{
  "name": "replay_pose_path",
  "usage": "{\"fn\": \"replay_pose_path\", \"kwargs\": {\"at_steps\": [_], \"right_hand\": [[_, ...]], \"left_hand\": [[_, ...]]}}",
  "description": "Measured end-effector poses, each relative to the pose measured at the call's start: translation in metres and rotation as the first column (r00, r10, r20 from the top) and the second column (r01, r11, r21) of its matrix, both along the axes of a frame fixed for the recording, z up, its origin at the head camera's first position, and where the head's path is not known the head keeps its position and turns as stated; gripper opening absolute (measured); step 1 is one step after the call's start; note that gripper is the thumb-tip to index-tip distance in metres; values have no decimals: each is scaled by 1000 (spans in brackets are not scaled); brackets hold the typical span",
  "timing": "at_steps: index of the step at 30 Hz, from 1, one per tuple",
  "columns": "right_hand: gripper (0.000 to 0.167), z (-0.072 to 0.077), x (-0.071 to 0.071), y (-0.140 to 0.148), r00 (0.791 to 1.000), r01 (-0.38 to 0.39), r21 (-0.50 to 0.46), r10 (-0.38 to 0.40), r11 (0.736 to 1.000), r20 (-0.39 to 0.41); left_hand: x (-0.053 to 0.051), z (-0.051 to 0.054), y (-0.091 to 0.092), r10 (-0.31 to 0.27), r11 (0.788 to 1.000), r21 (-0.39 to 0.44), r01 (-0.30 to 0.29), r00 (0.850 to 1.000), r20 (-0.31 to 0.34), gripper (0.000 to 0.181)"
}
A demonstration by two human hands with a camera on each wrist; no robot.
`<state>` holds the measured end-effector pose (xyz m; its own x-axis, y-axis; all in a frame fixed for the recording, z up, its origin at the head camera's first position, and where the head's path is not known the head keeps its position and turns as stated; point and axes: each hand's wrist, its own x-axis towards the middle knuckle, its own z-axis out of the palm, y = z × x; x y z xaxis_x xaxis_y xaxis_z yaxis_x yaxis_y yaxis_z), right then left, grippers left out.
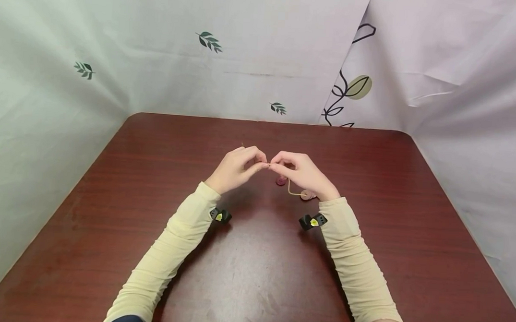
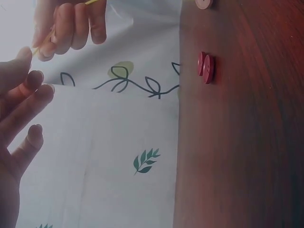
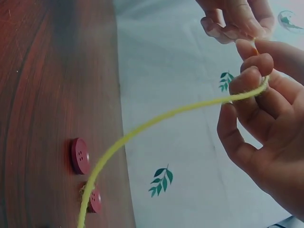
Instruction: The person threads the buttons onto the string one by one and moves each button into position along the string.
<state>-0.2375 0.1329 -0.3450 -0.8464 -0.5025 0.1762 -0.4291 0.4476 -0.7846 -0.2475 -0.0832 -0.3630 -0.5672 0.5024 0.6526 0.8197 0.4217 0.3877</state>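
A yellow cord (image 3: 156, 116) runs between my two hands, which meet fingertip to fingertip above the table. My left hand (image 1: 238, 169) pinches it between thumb and index finger. Opposite, my right hand (image 1: 304, 172) pinches the same cord close by. From the right hand the cord hangs down in a curve toward a pale pink button (image 1: 306, 195) on the table. Two dark red buttons lie below the hands: a larger button (image 3: 80, 156) and a smaller button (image 3: 95, 199), partly behind the cord. Whether the cord passes through any button cannot be made out.
The dark red-brown wooden table (image 1: 253, 276) has rounded far corners. White cloth (image 1: 166, 80) with leaf prints hangs behind it and along both sides. Black wrist straps (image 1: 313, 222) sit over the pale yellow sleeves (image 1: 345, 251).
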Motion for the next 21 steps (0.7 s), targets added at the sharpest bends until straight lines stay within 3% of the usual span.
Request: {"fn": "replay_pose_path", "kwargs": {"at_steps": [6,9,11,15,21], "right_hand": [[14,0,-1,5,1000,26,-19,-25,999,7],[12,1,-2,7,999,39,-19,-39,999,6],[12,0,-2,9,999,49,-12,-49,999,3],[14,0,-3,12,998,60,-3,-60,998,-1],[16,1,-5,16,998,63,-3,-63,998,-19]], "left_hand": [[-1,-3,3,-5,1000,-10,5,1000,-6,12],[-2,-3,5,-8,999,-49,12,996,85,16],[-3,-4,6,-8,995,-97,25,985,175,24],[-5,-7,8,-26,972,-216,94,954,299,40],[-6,-17,13,-147,923,-296,245,937,318,41]]}}
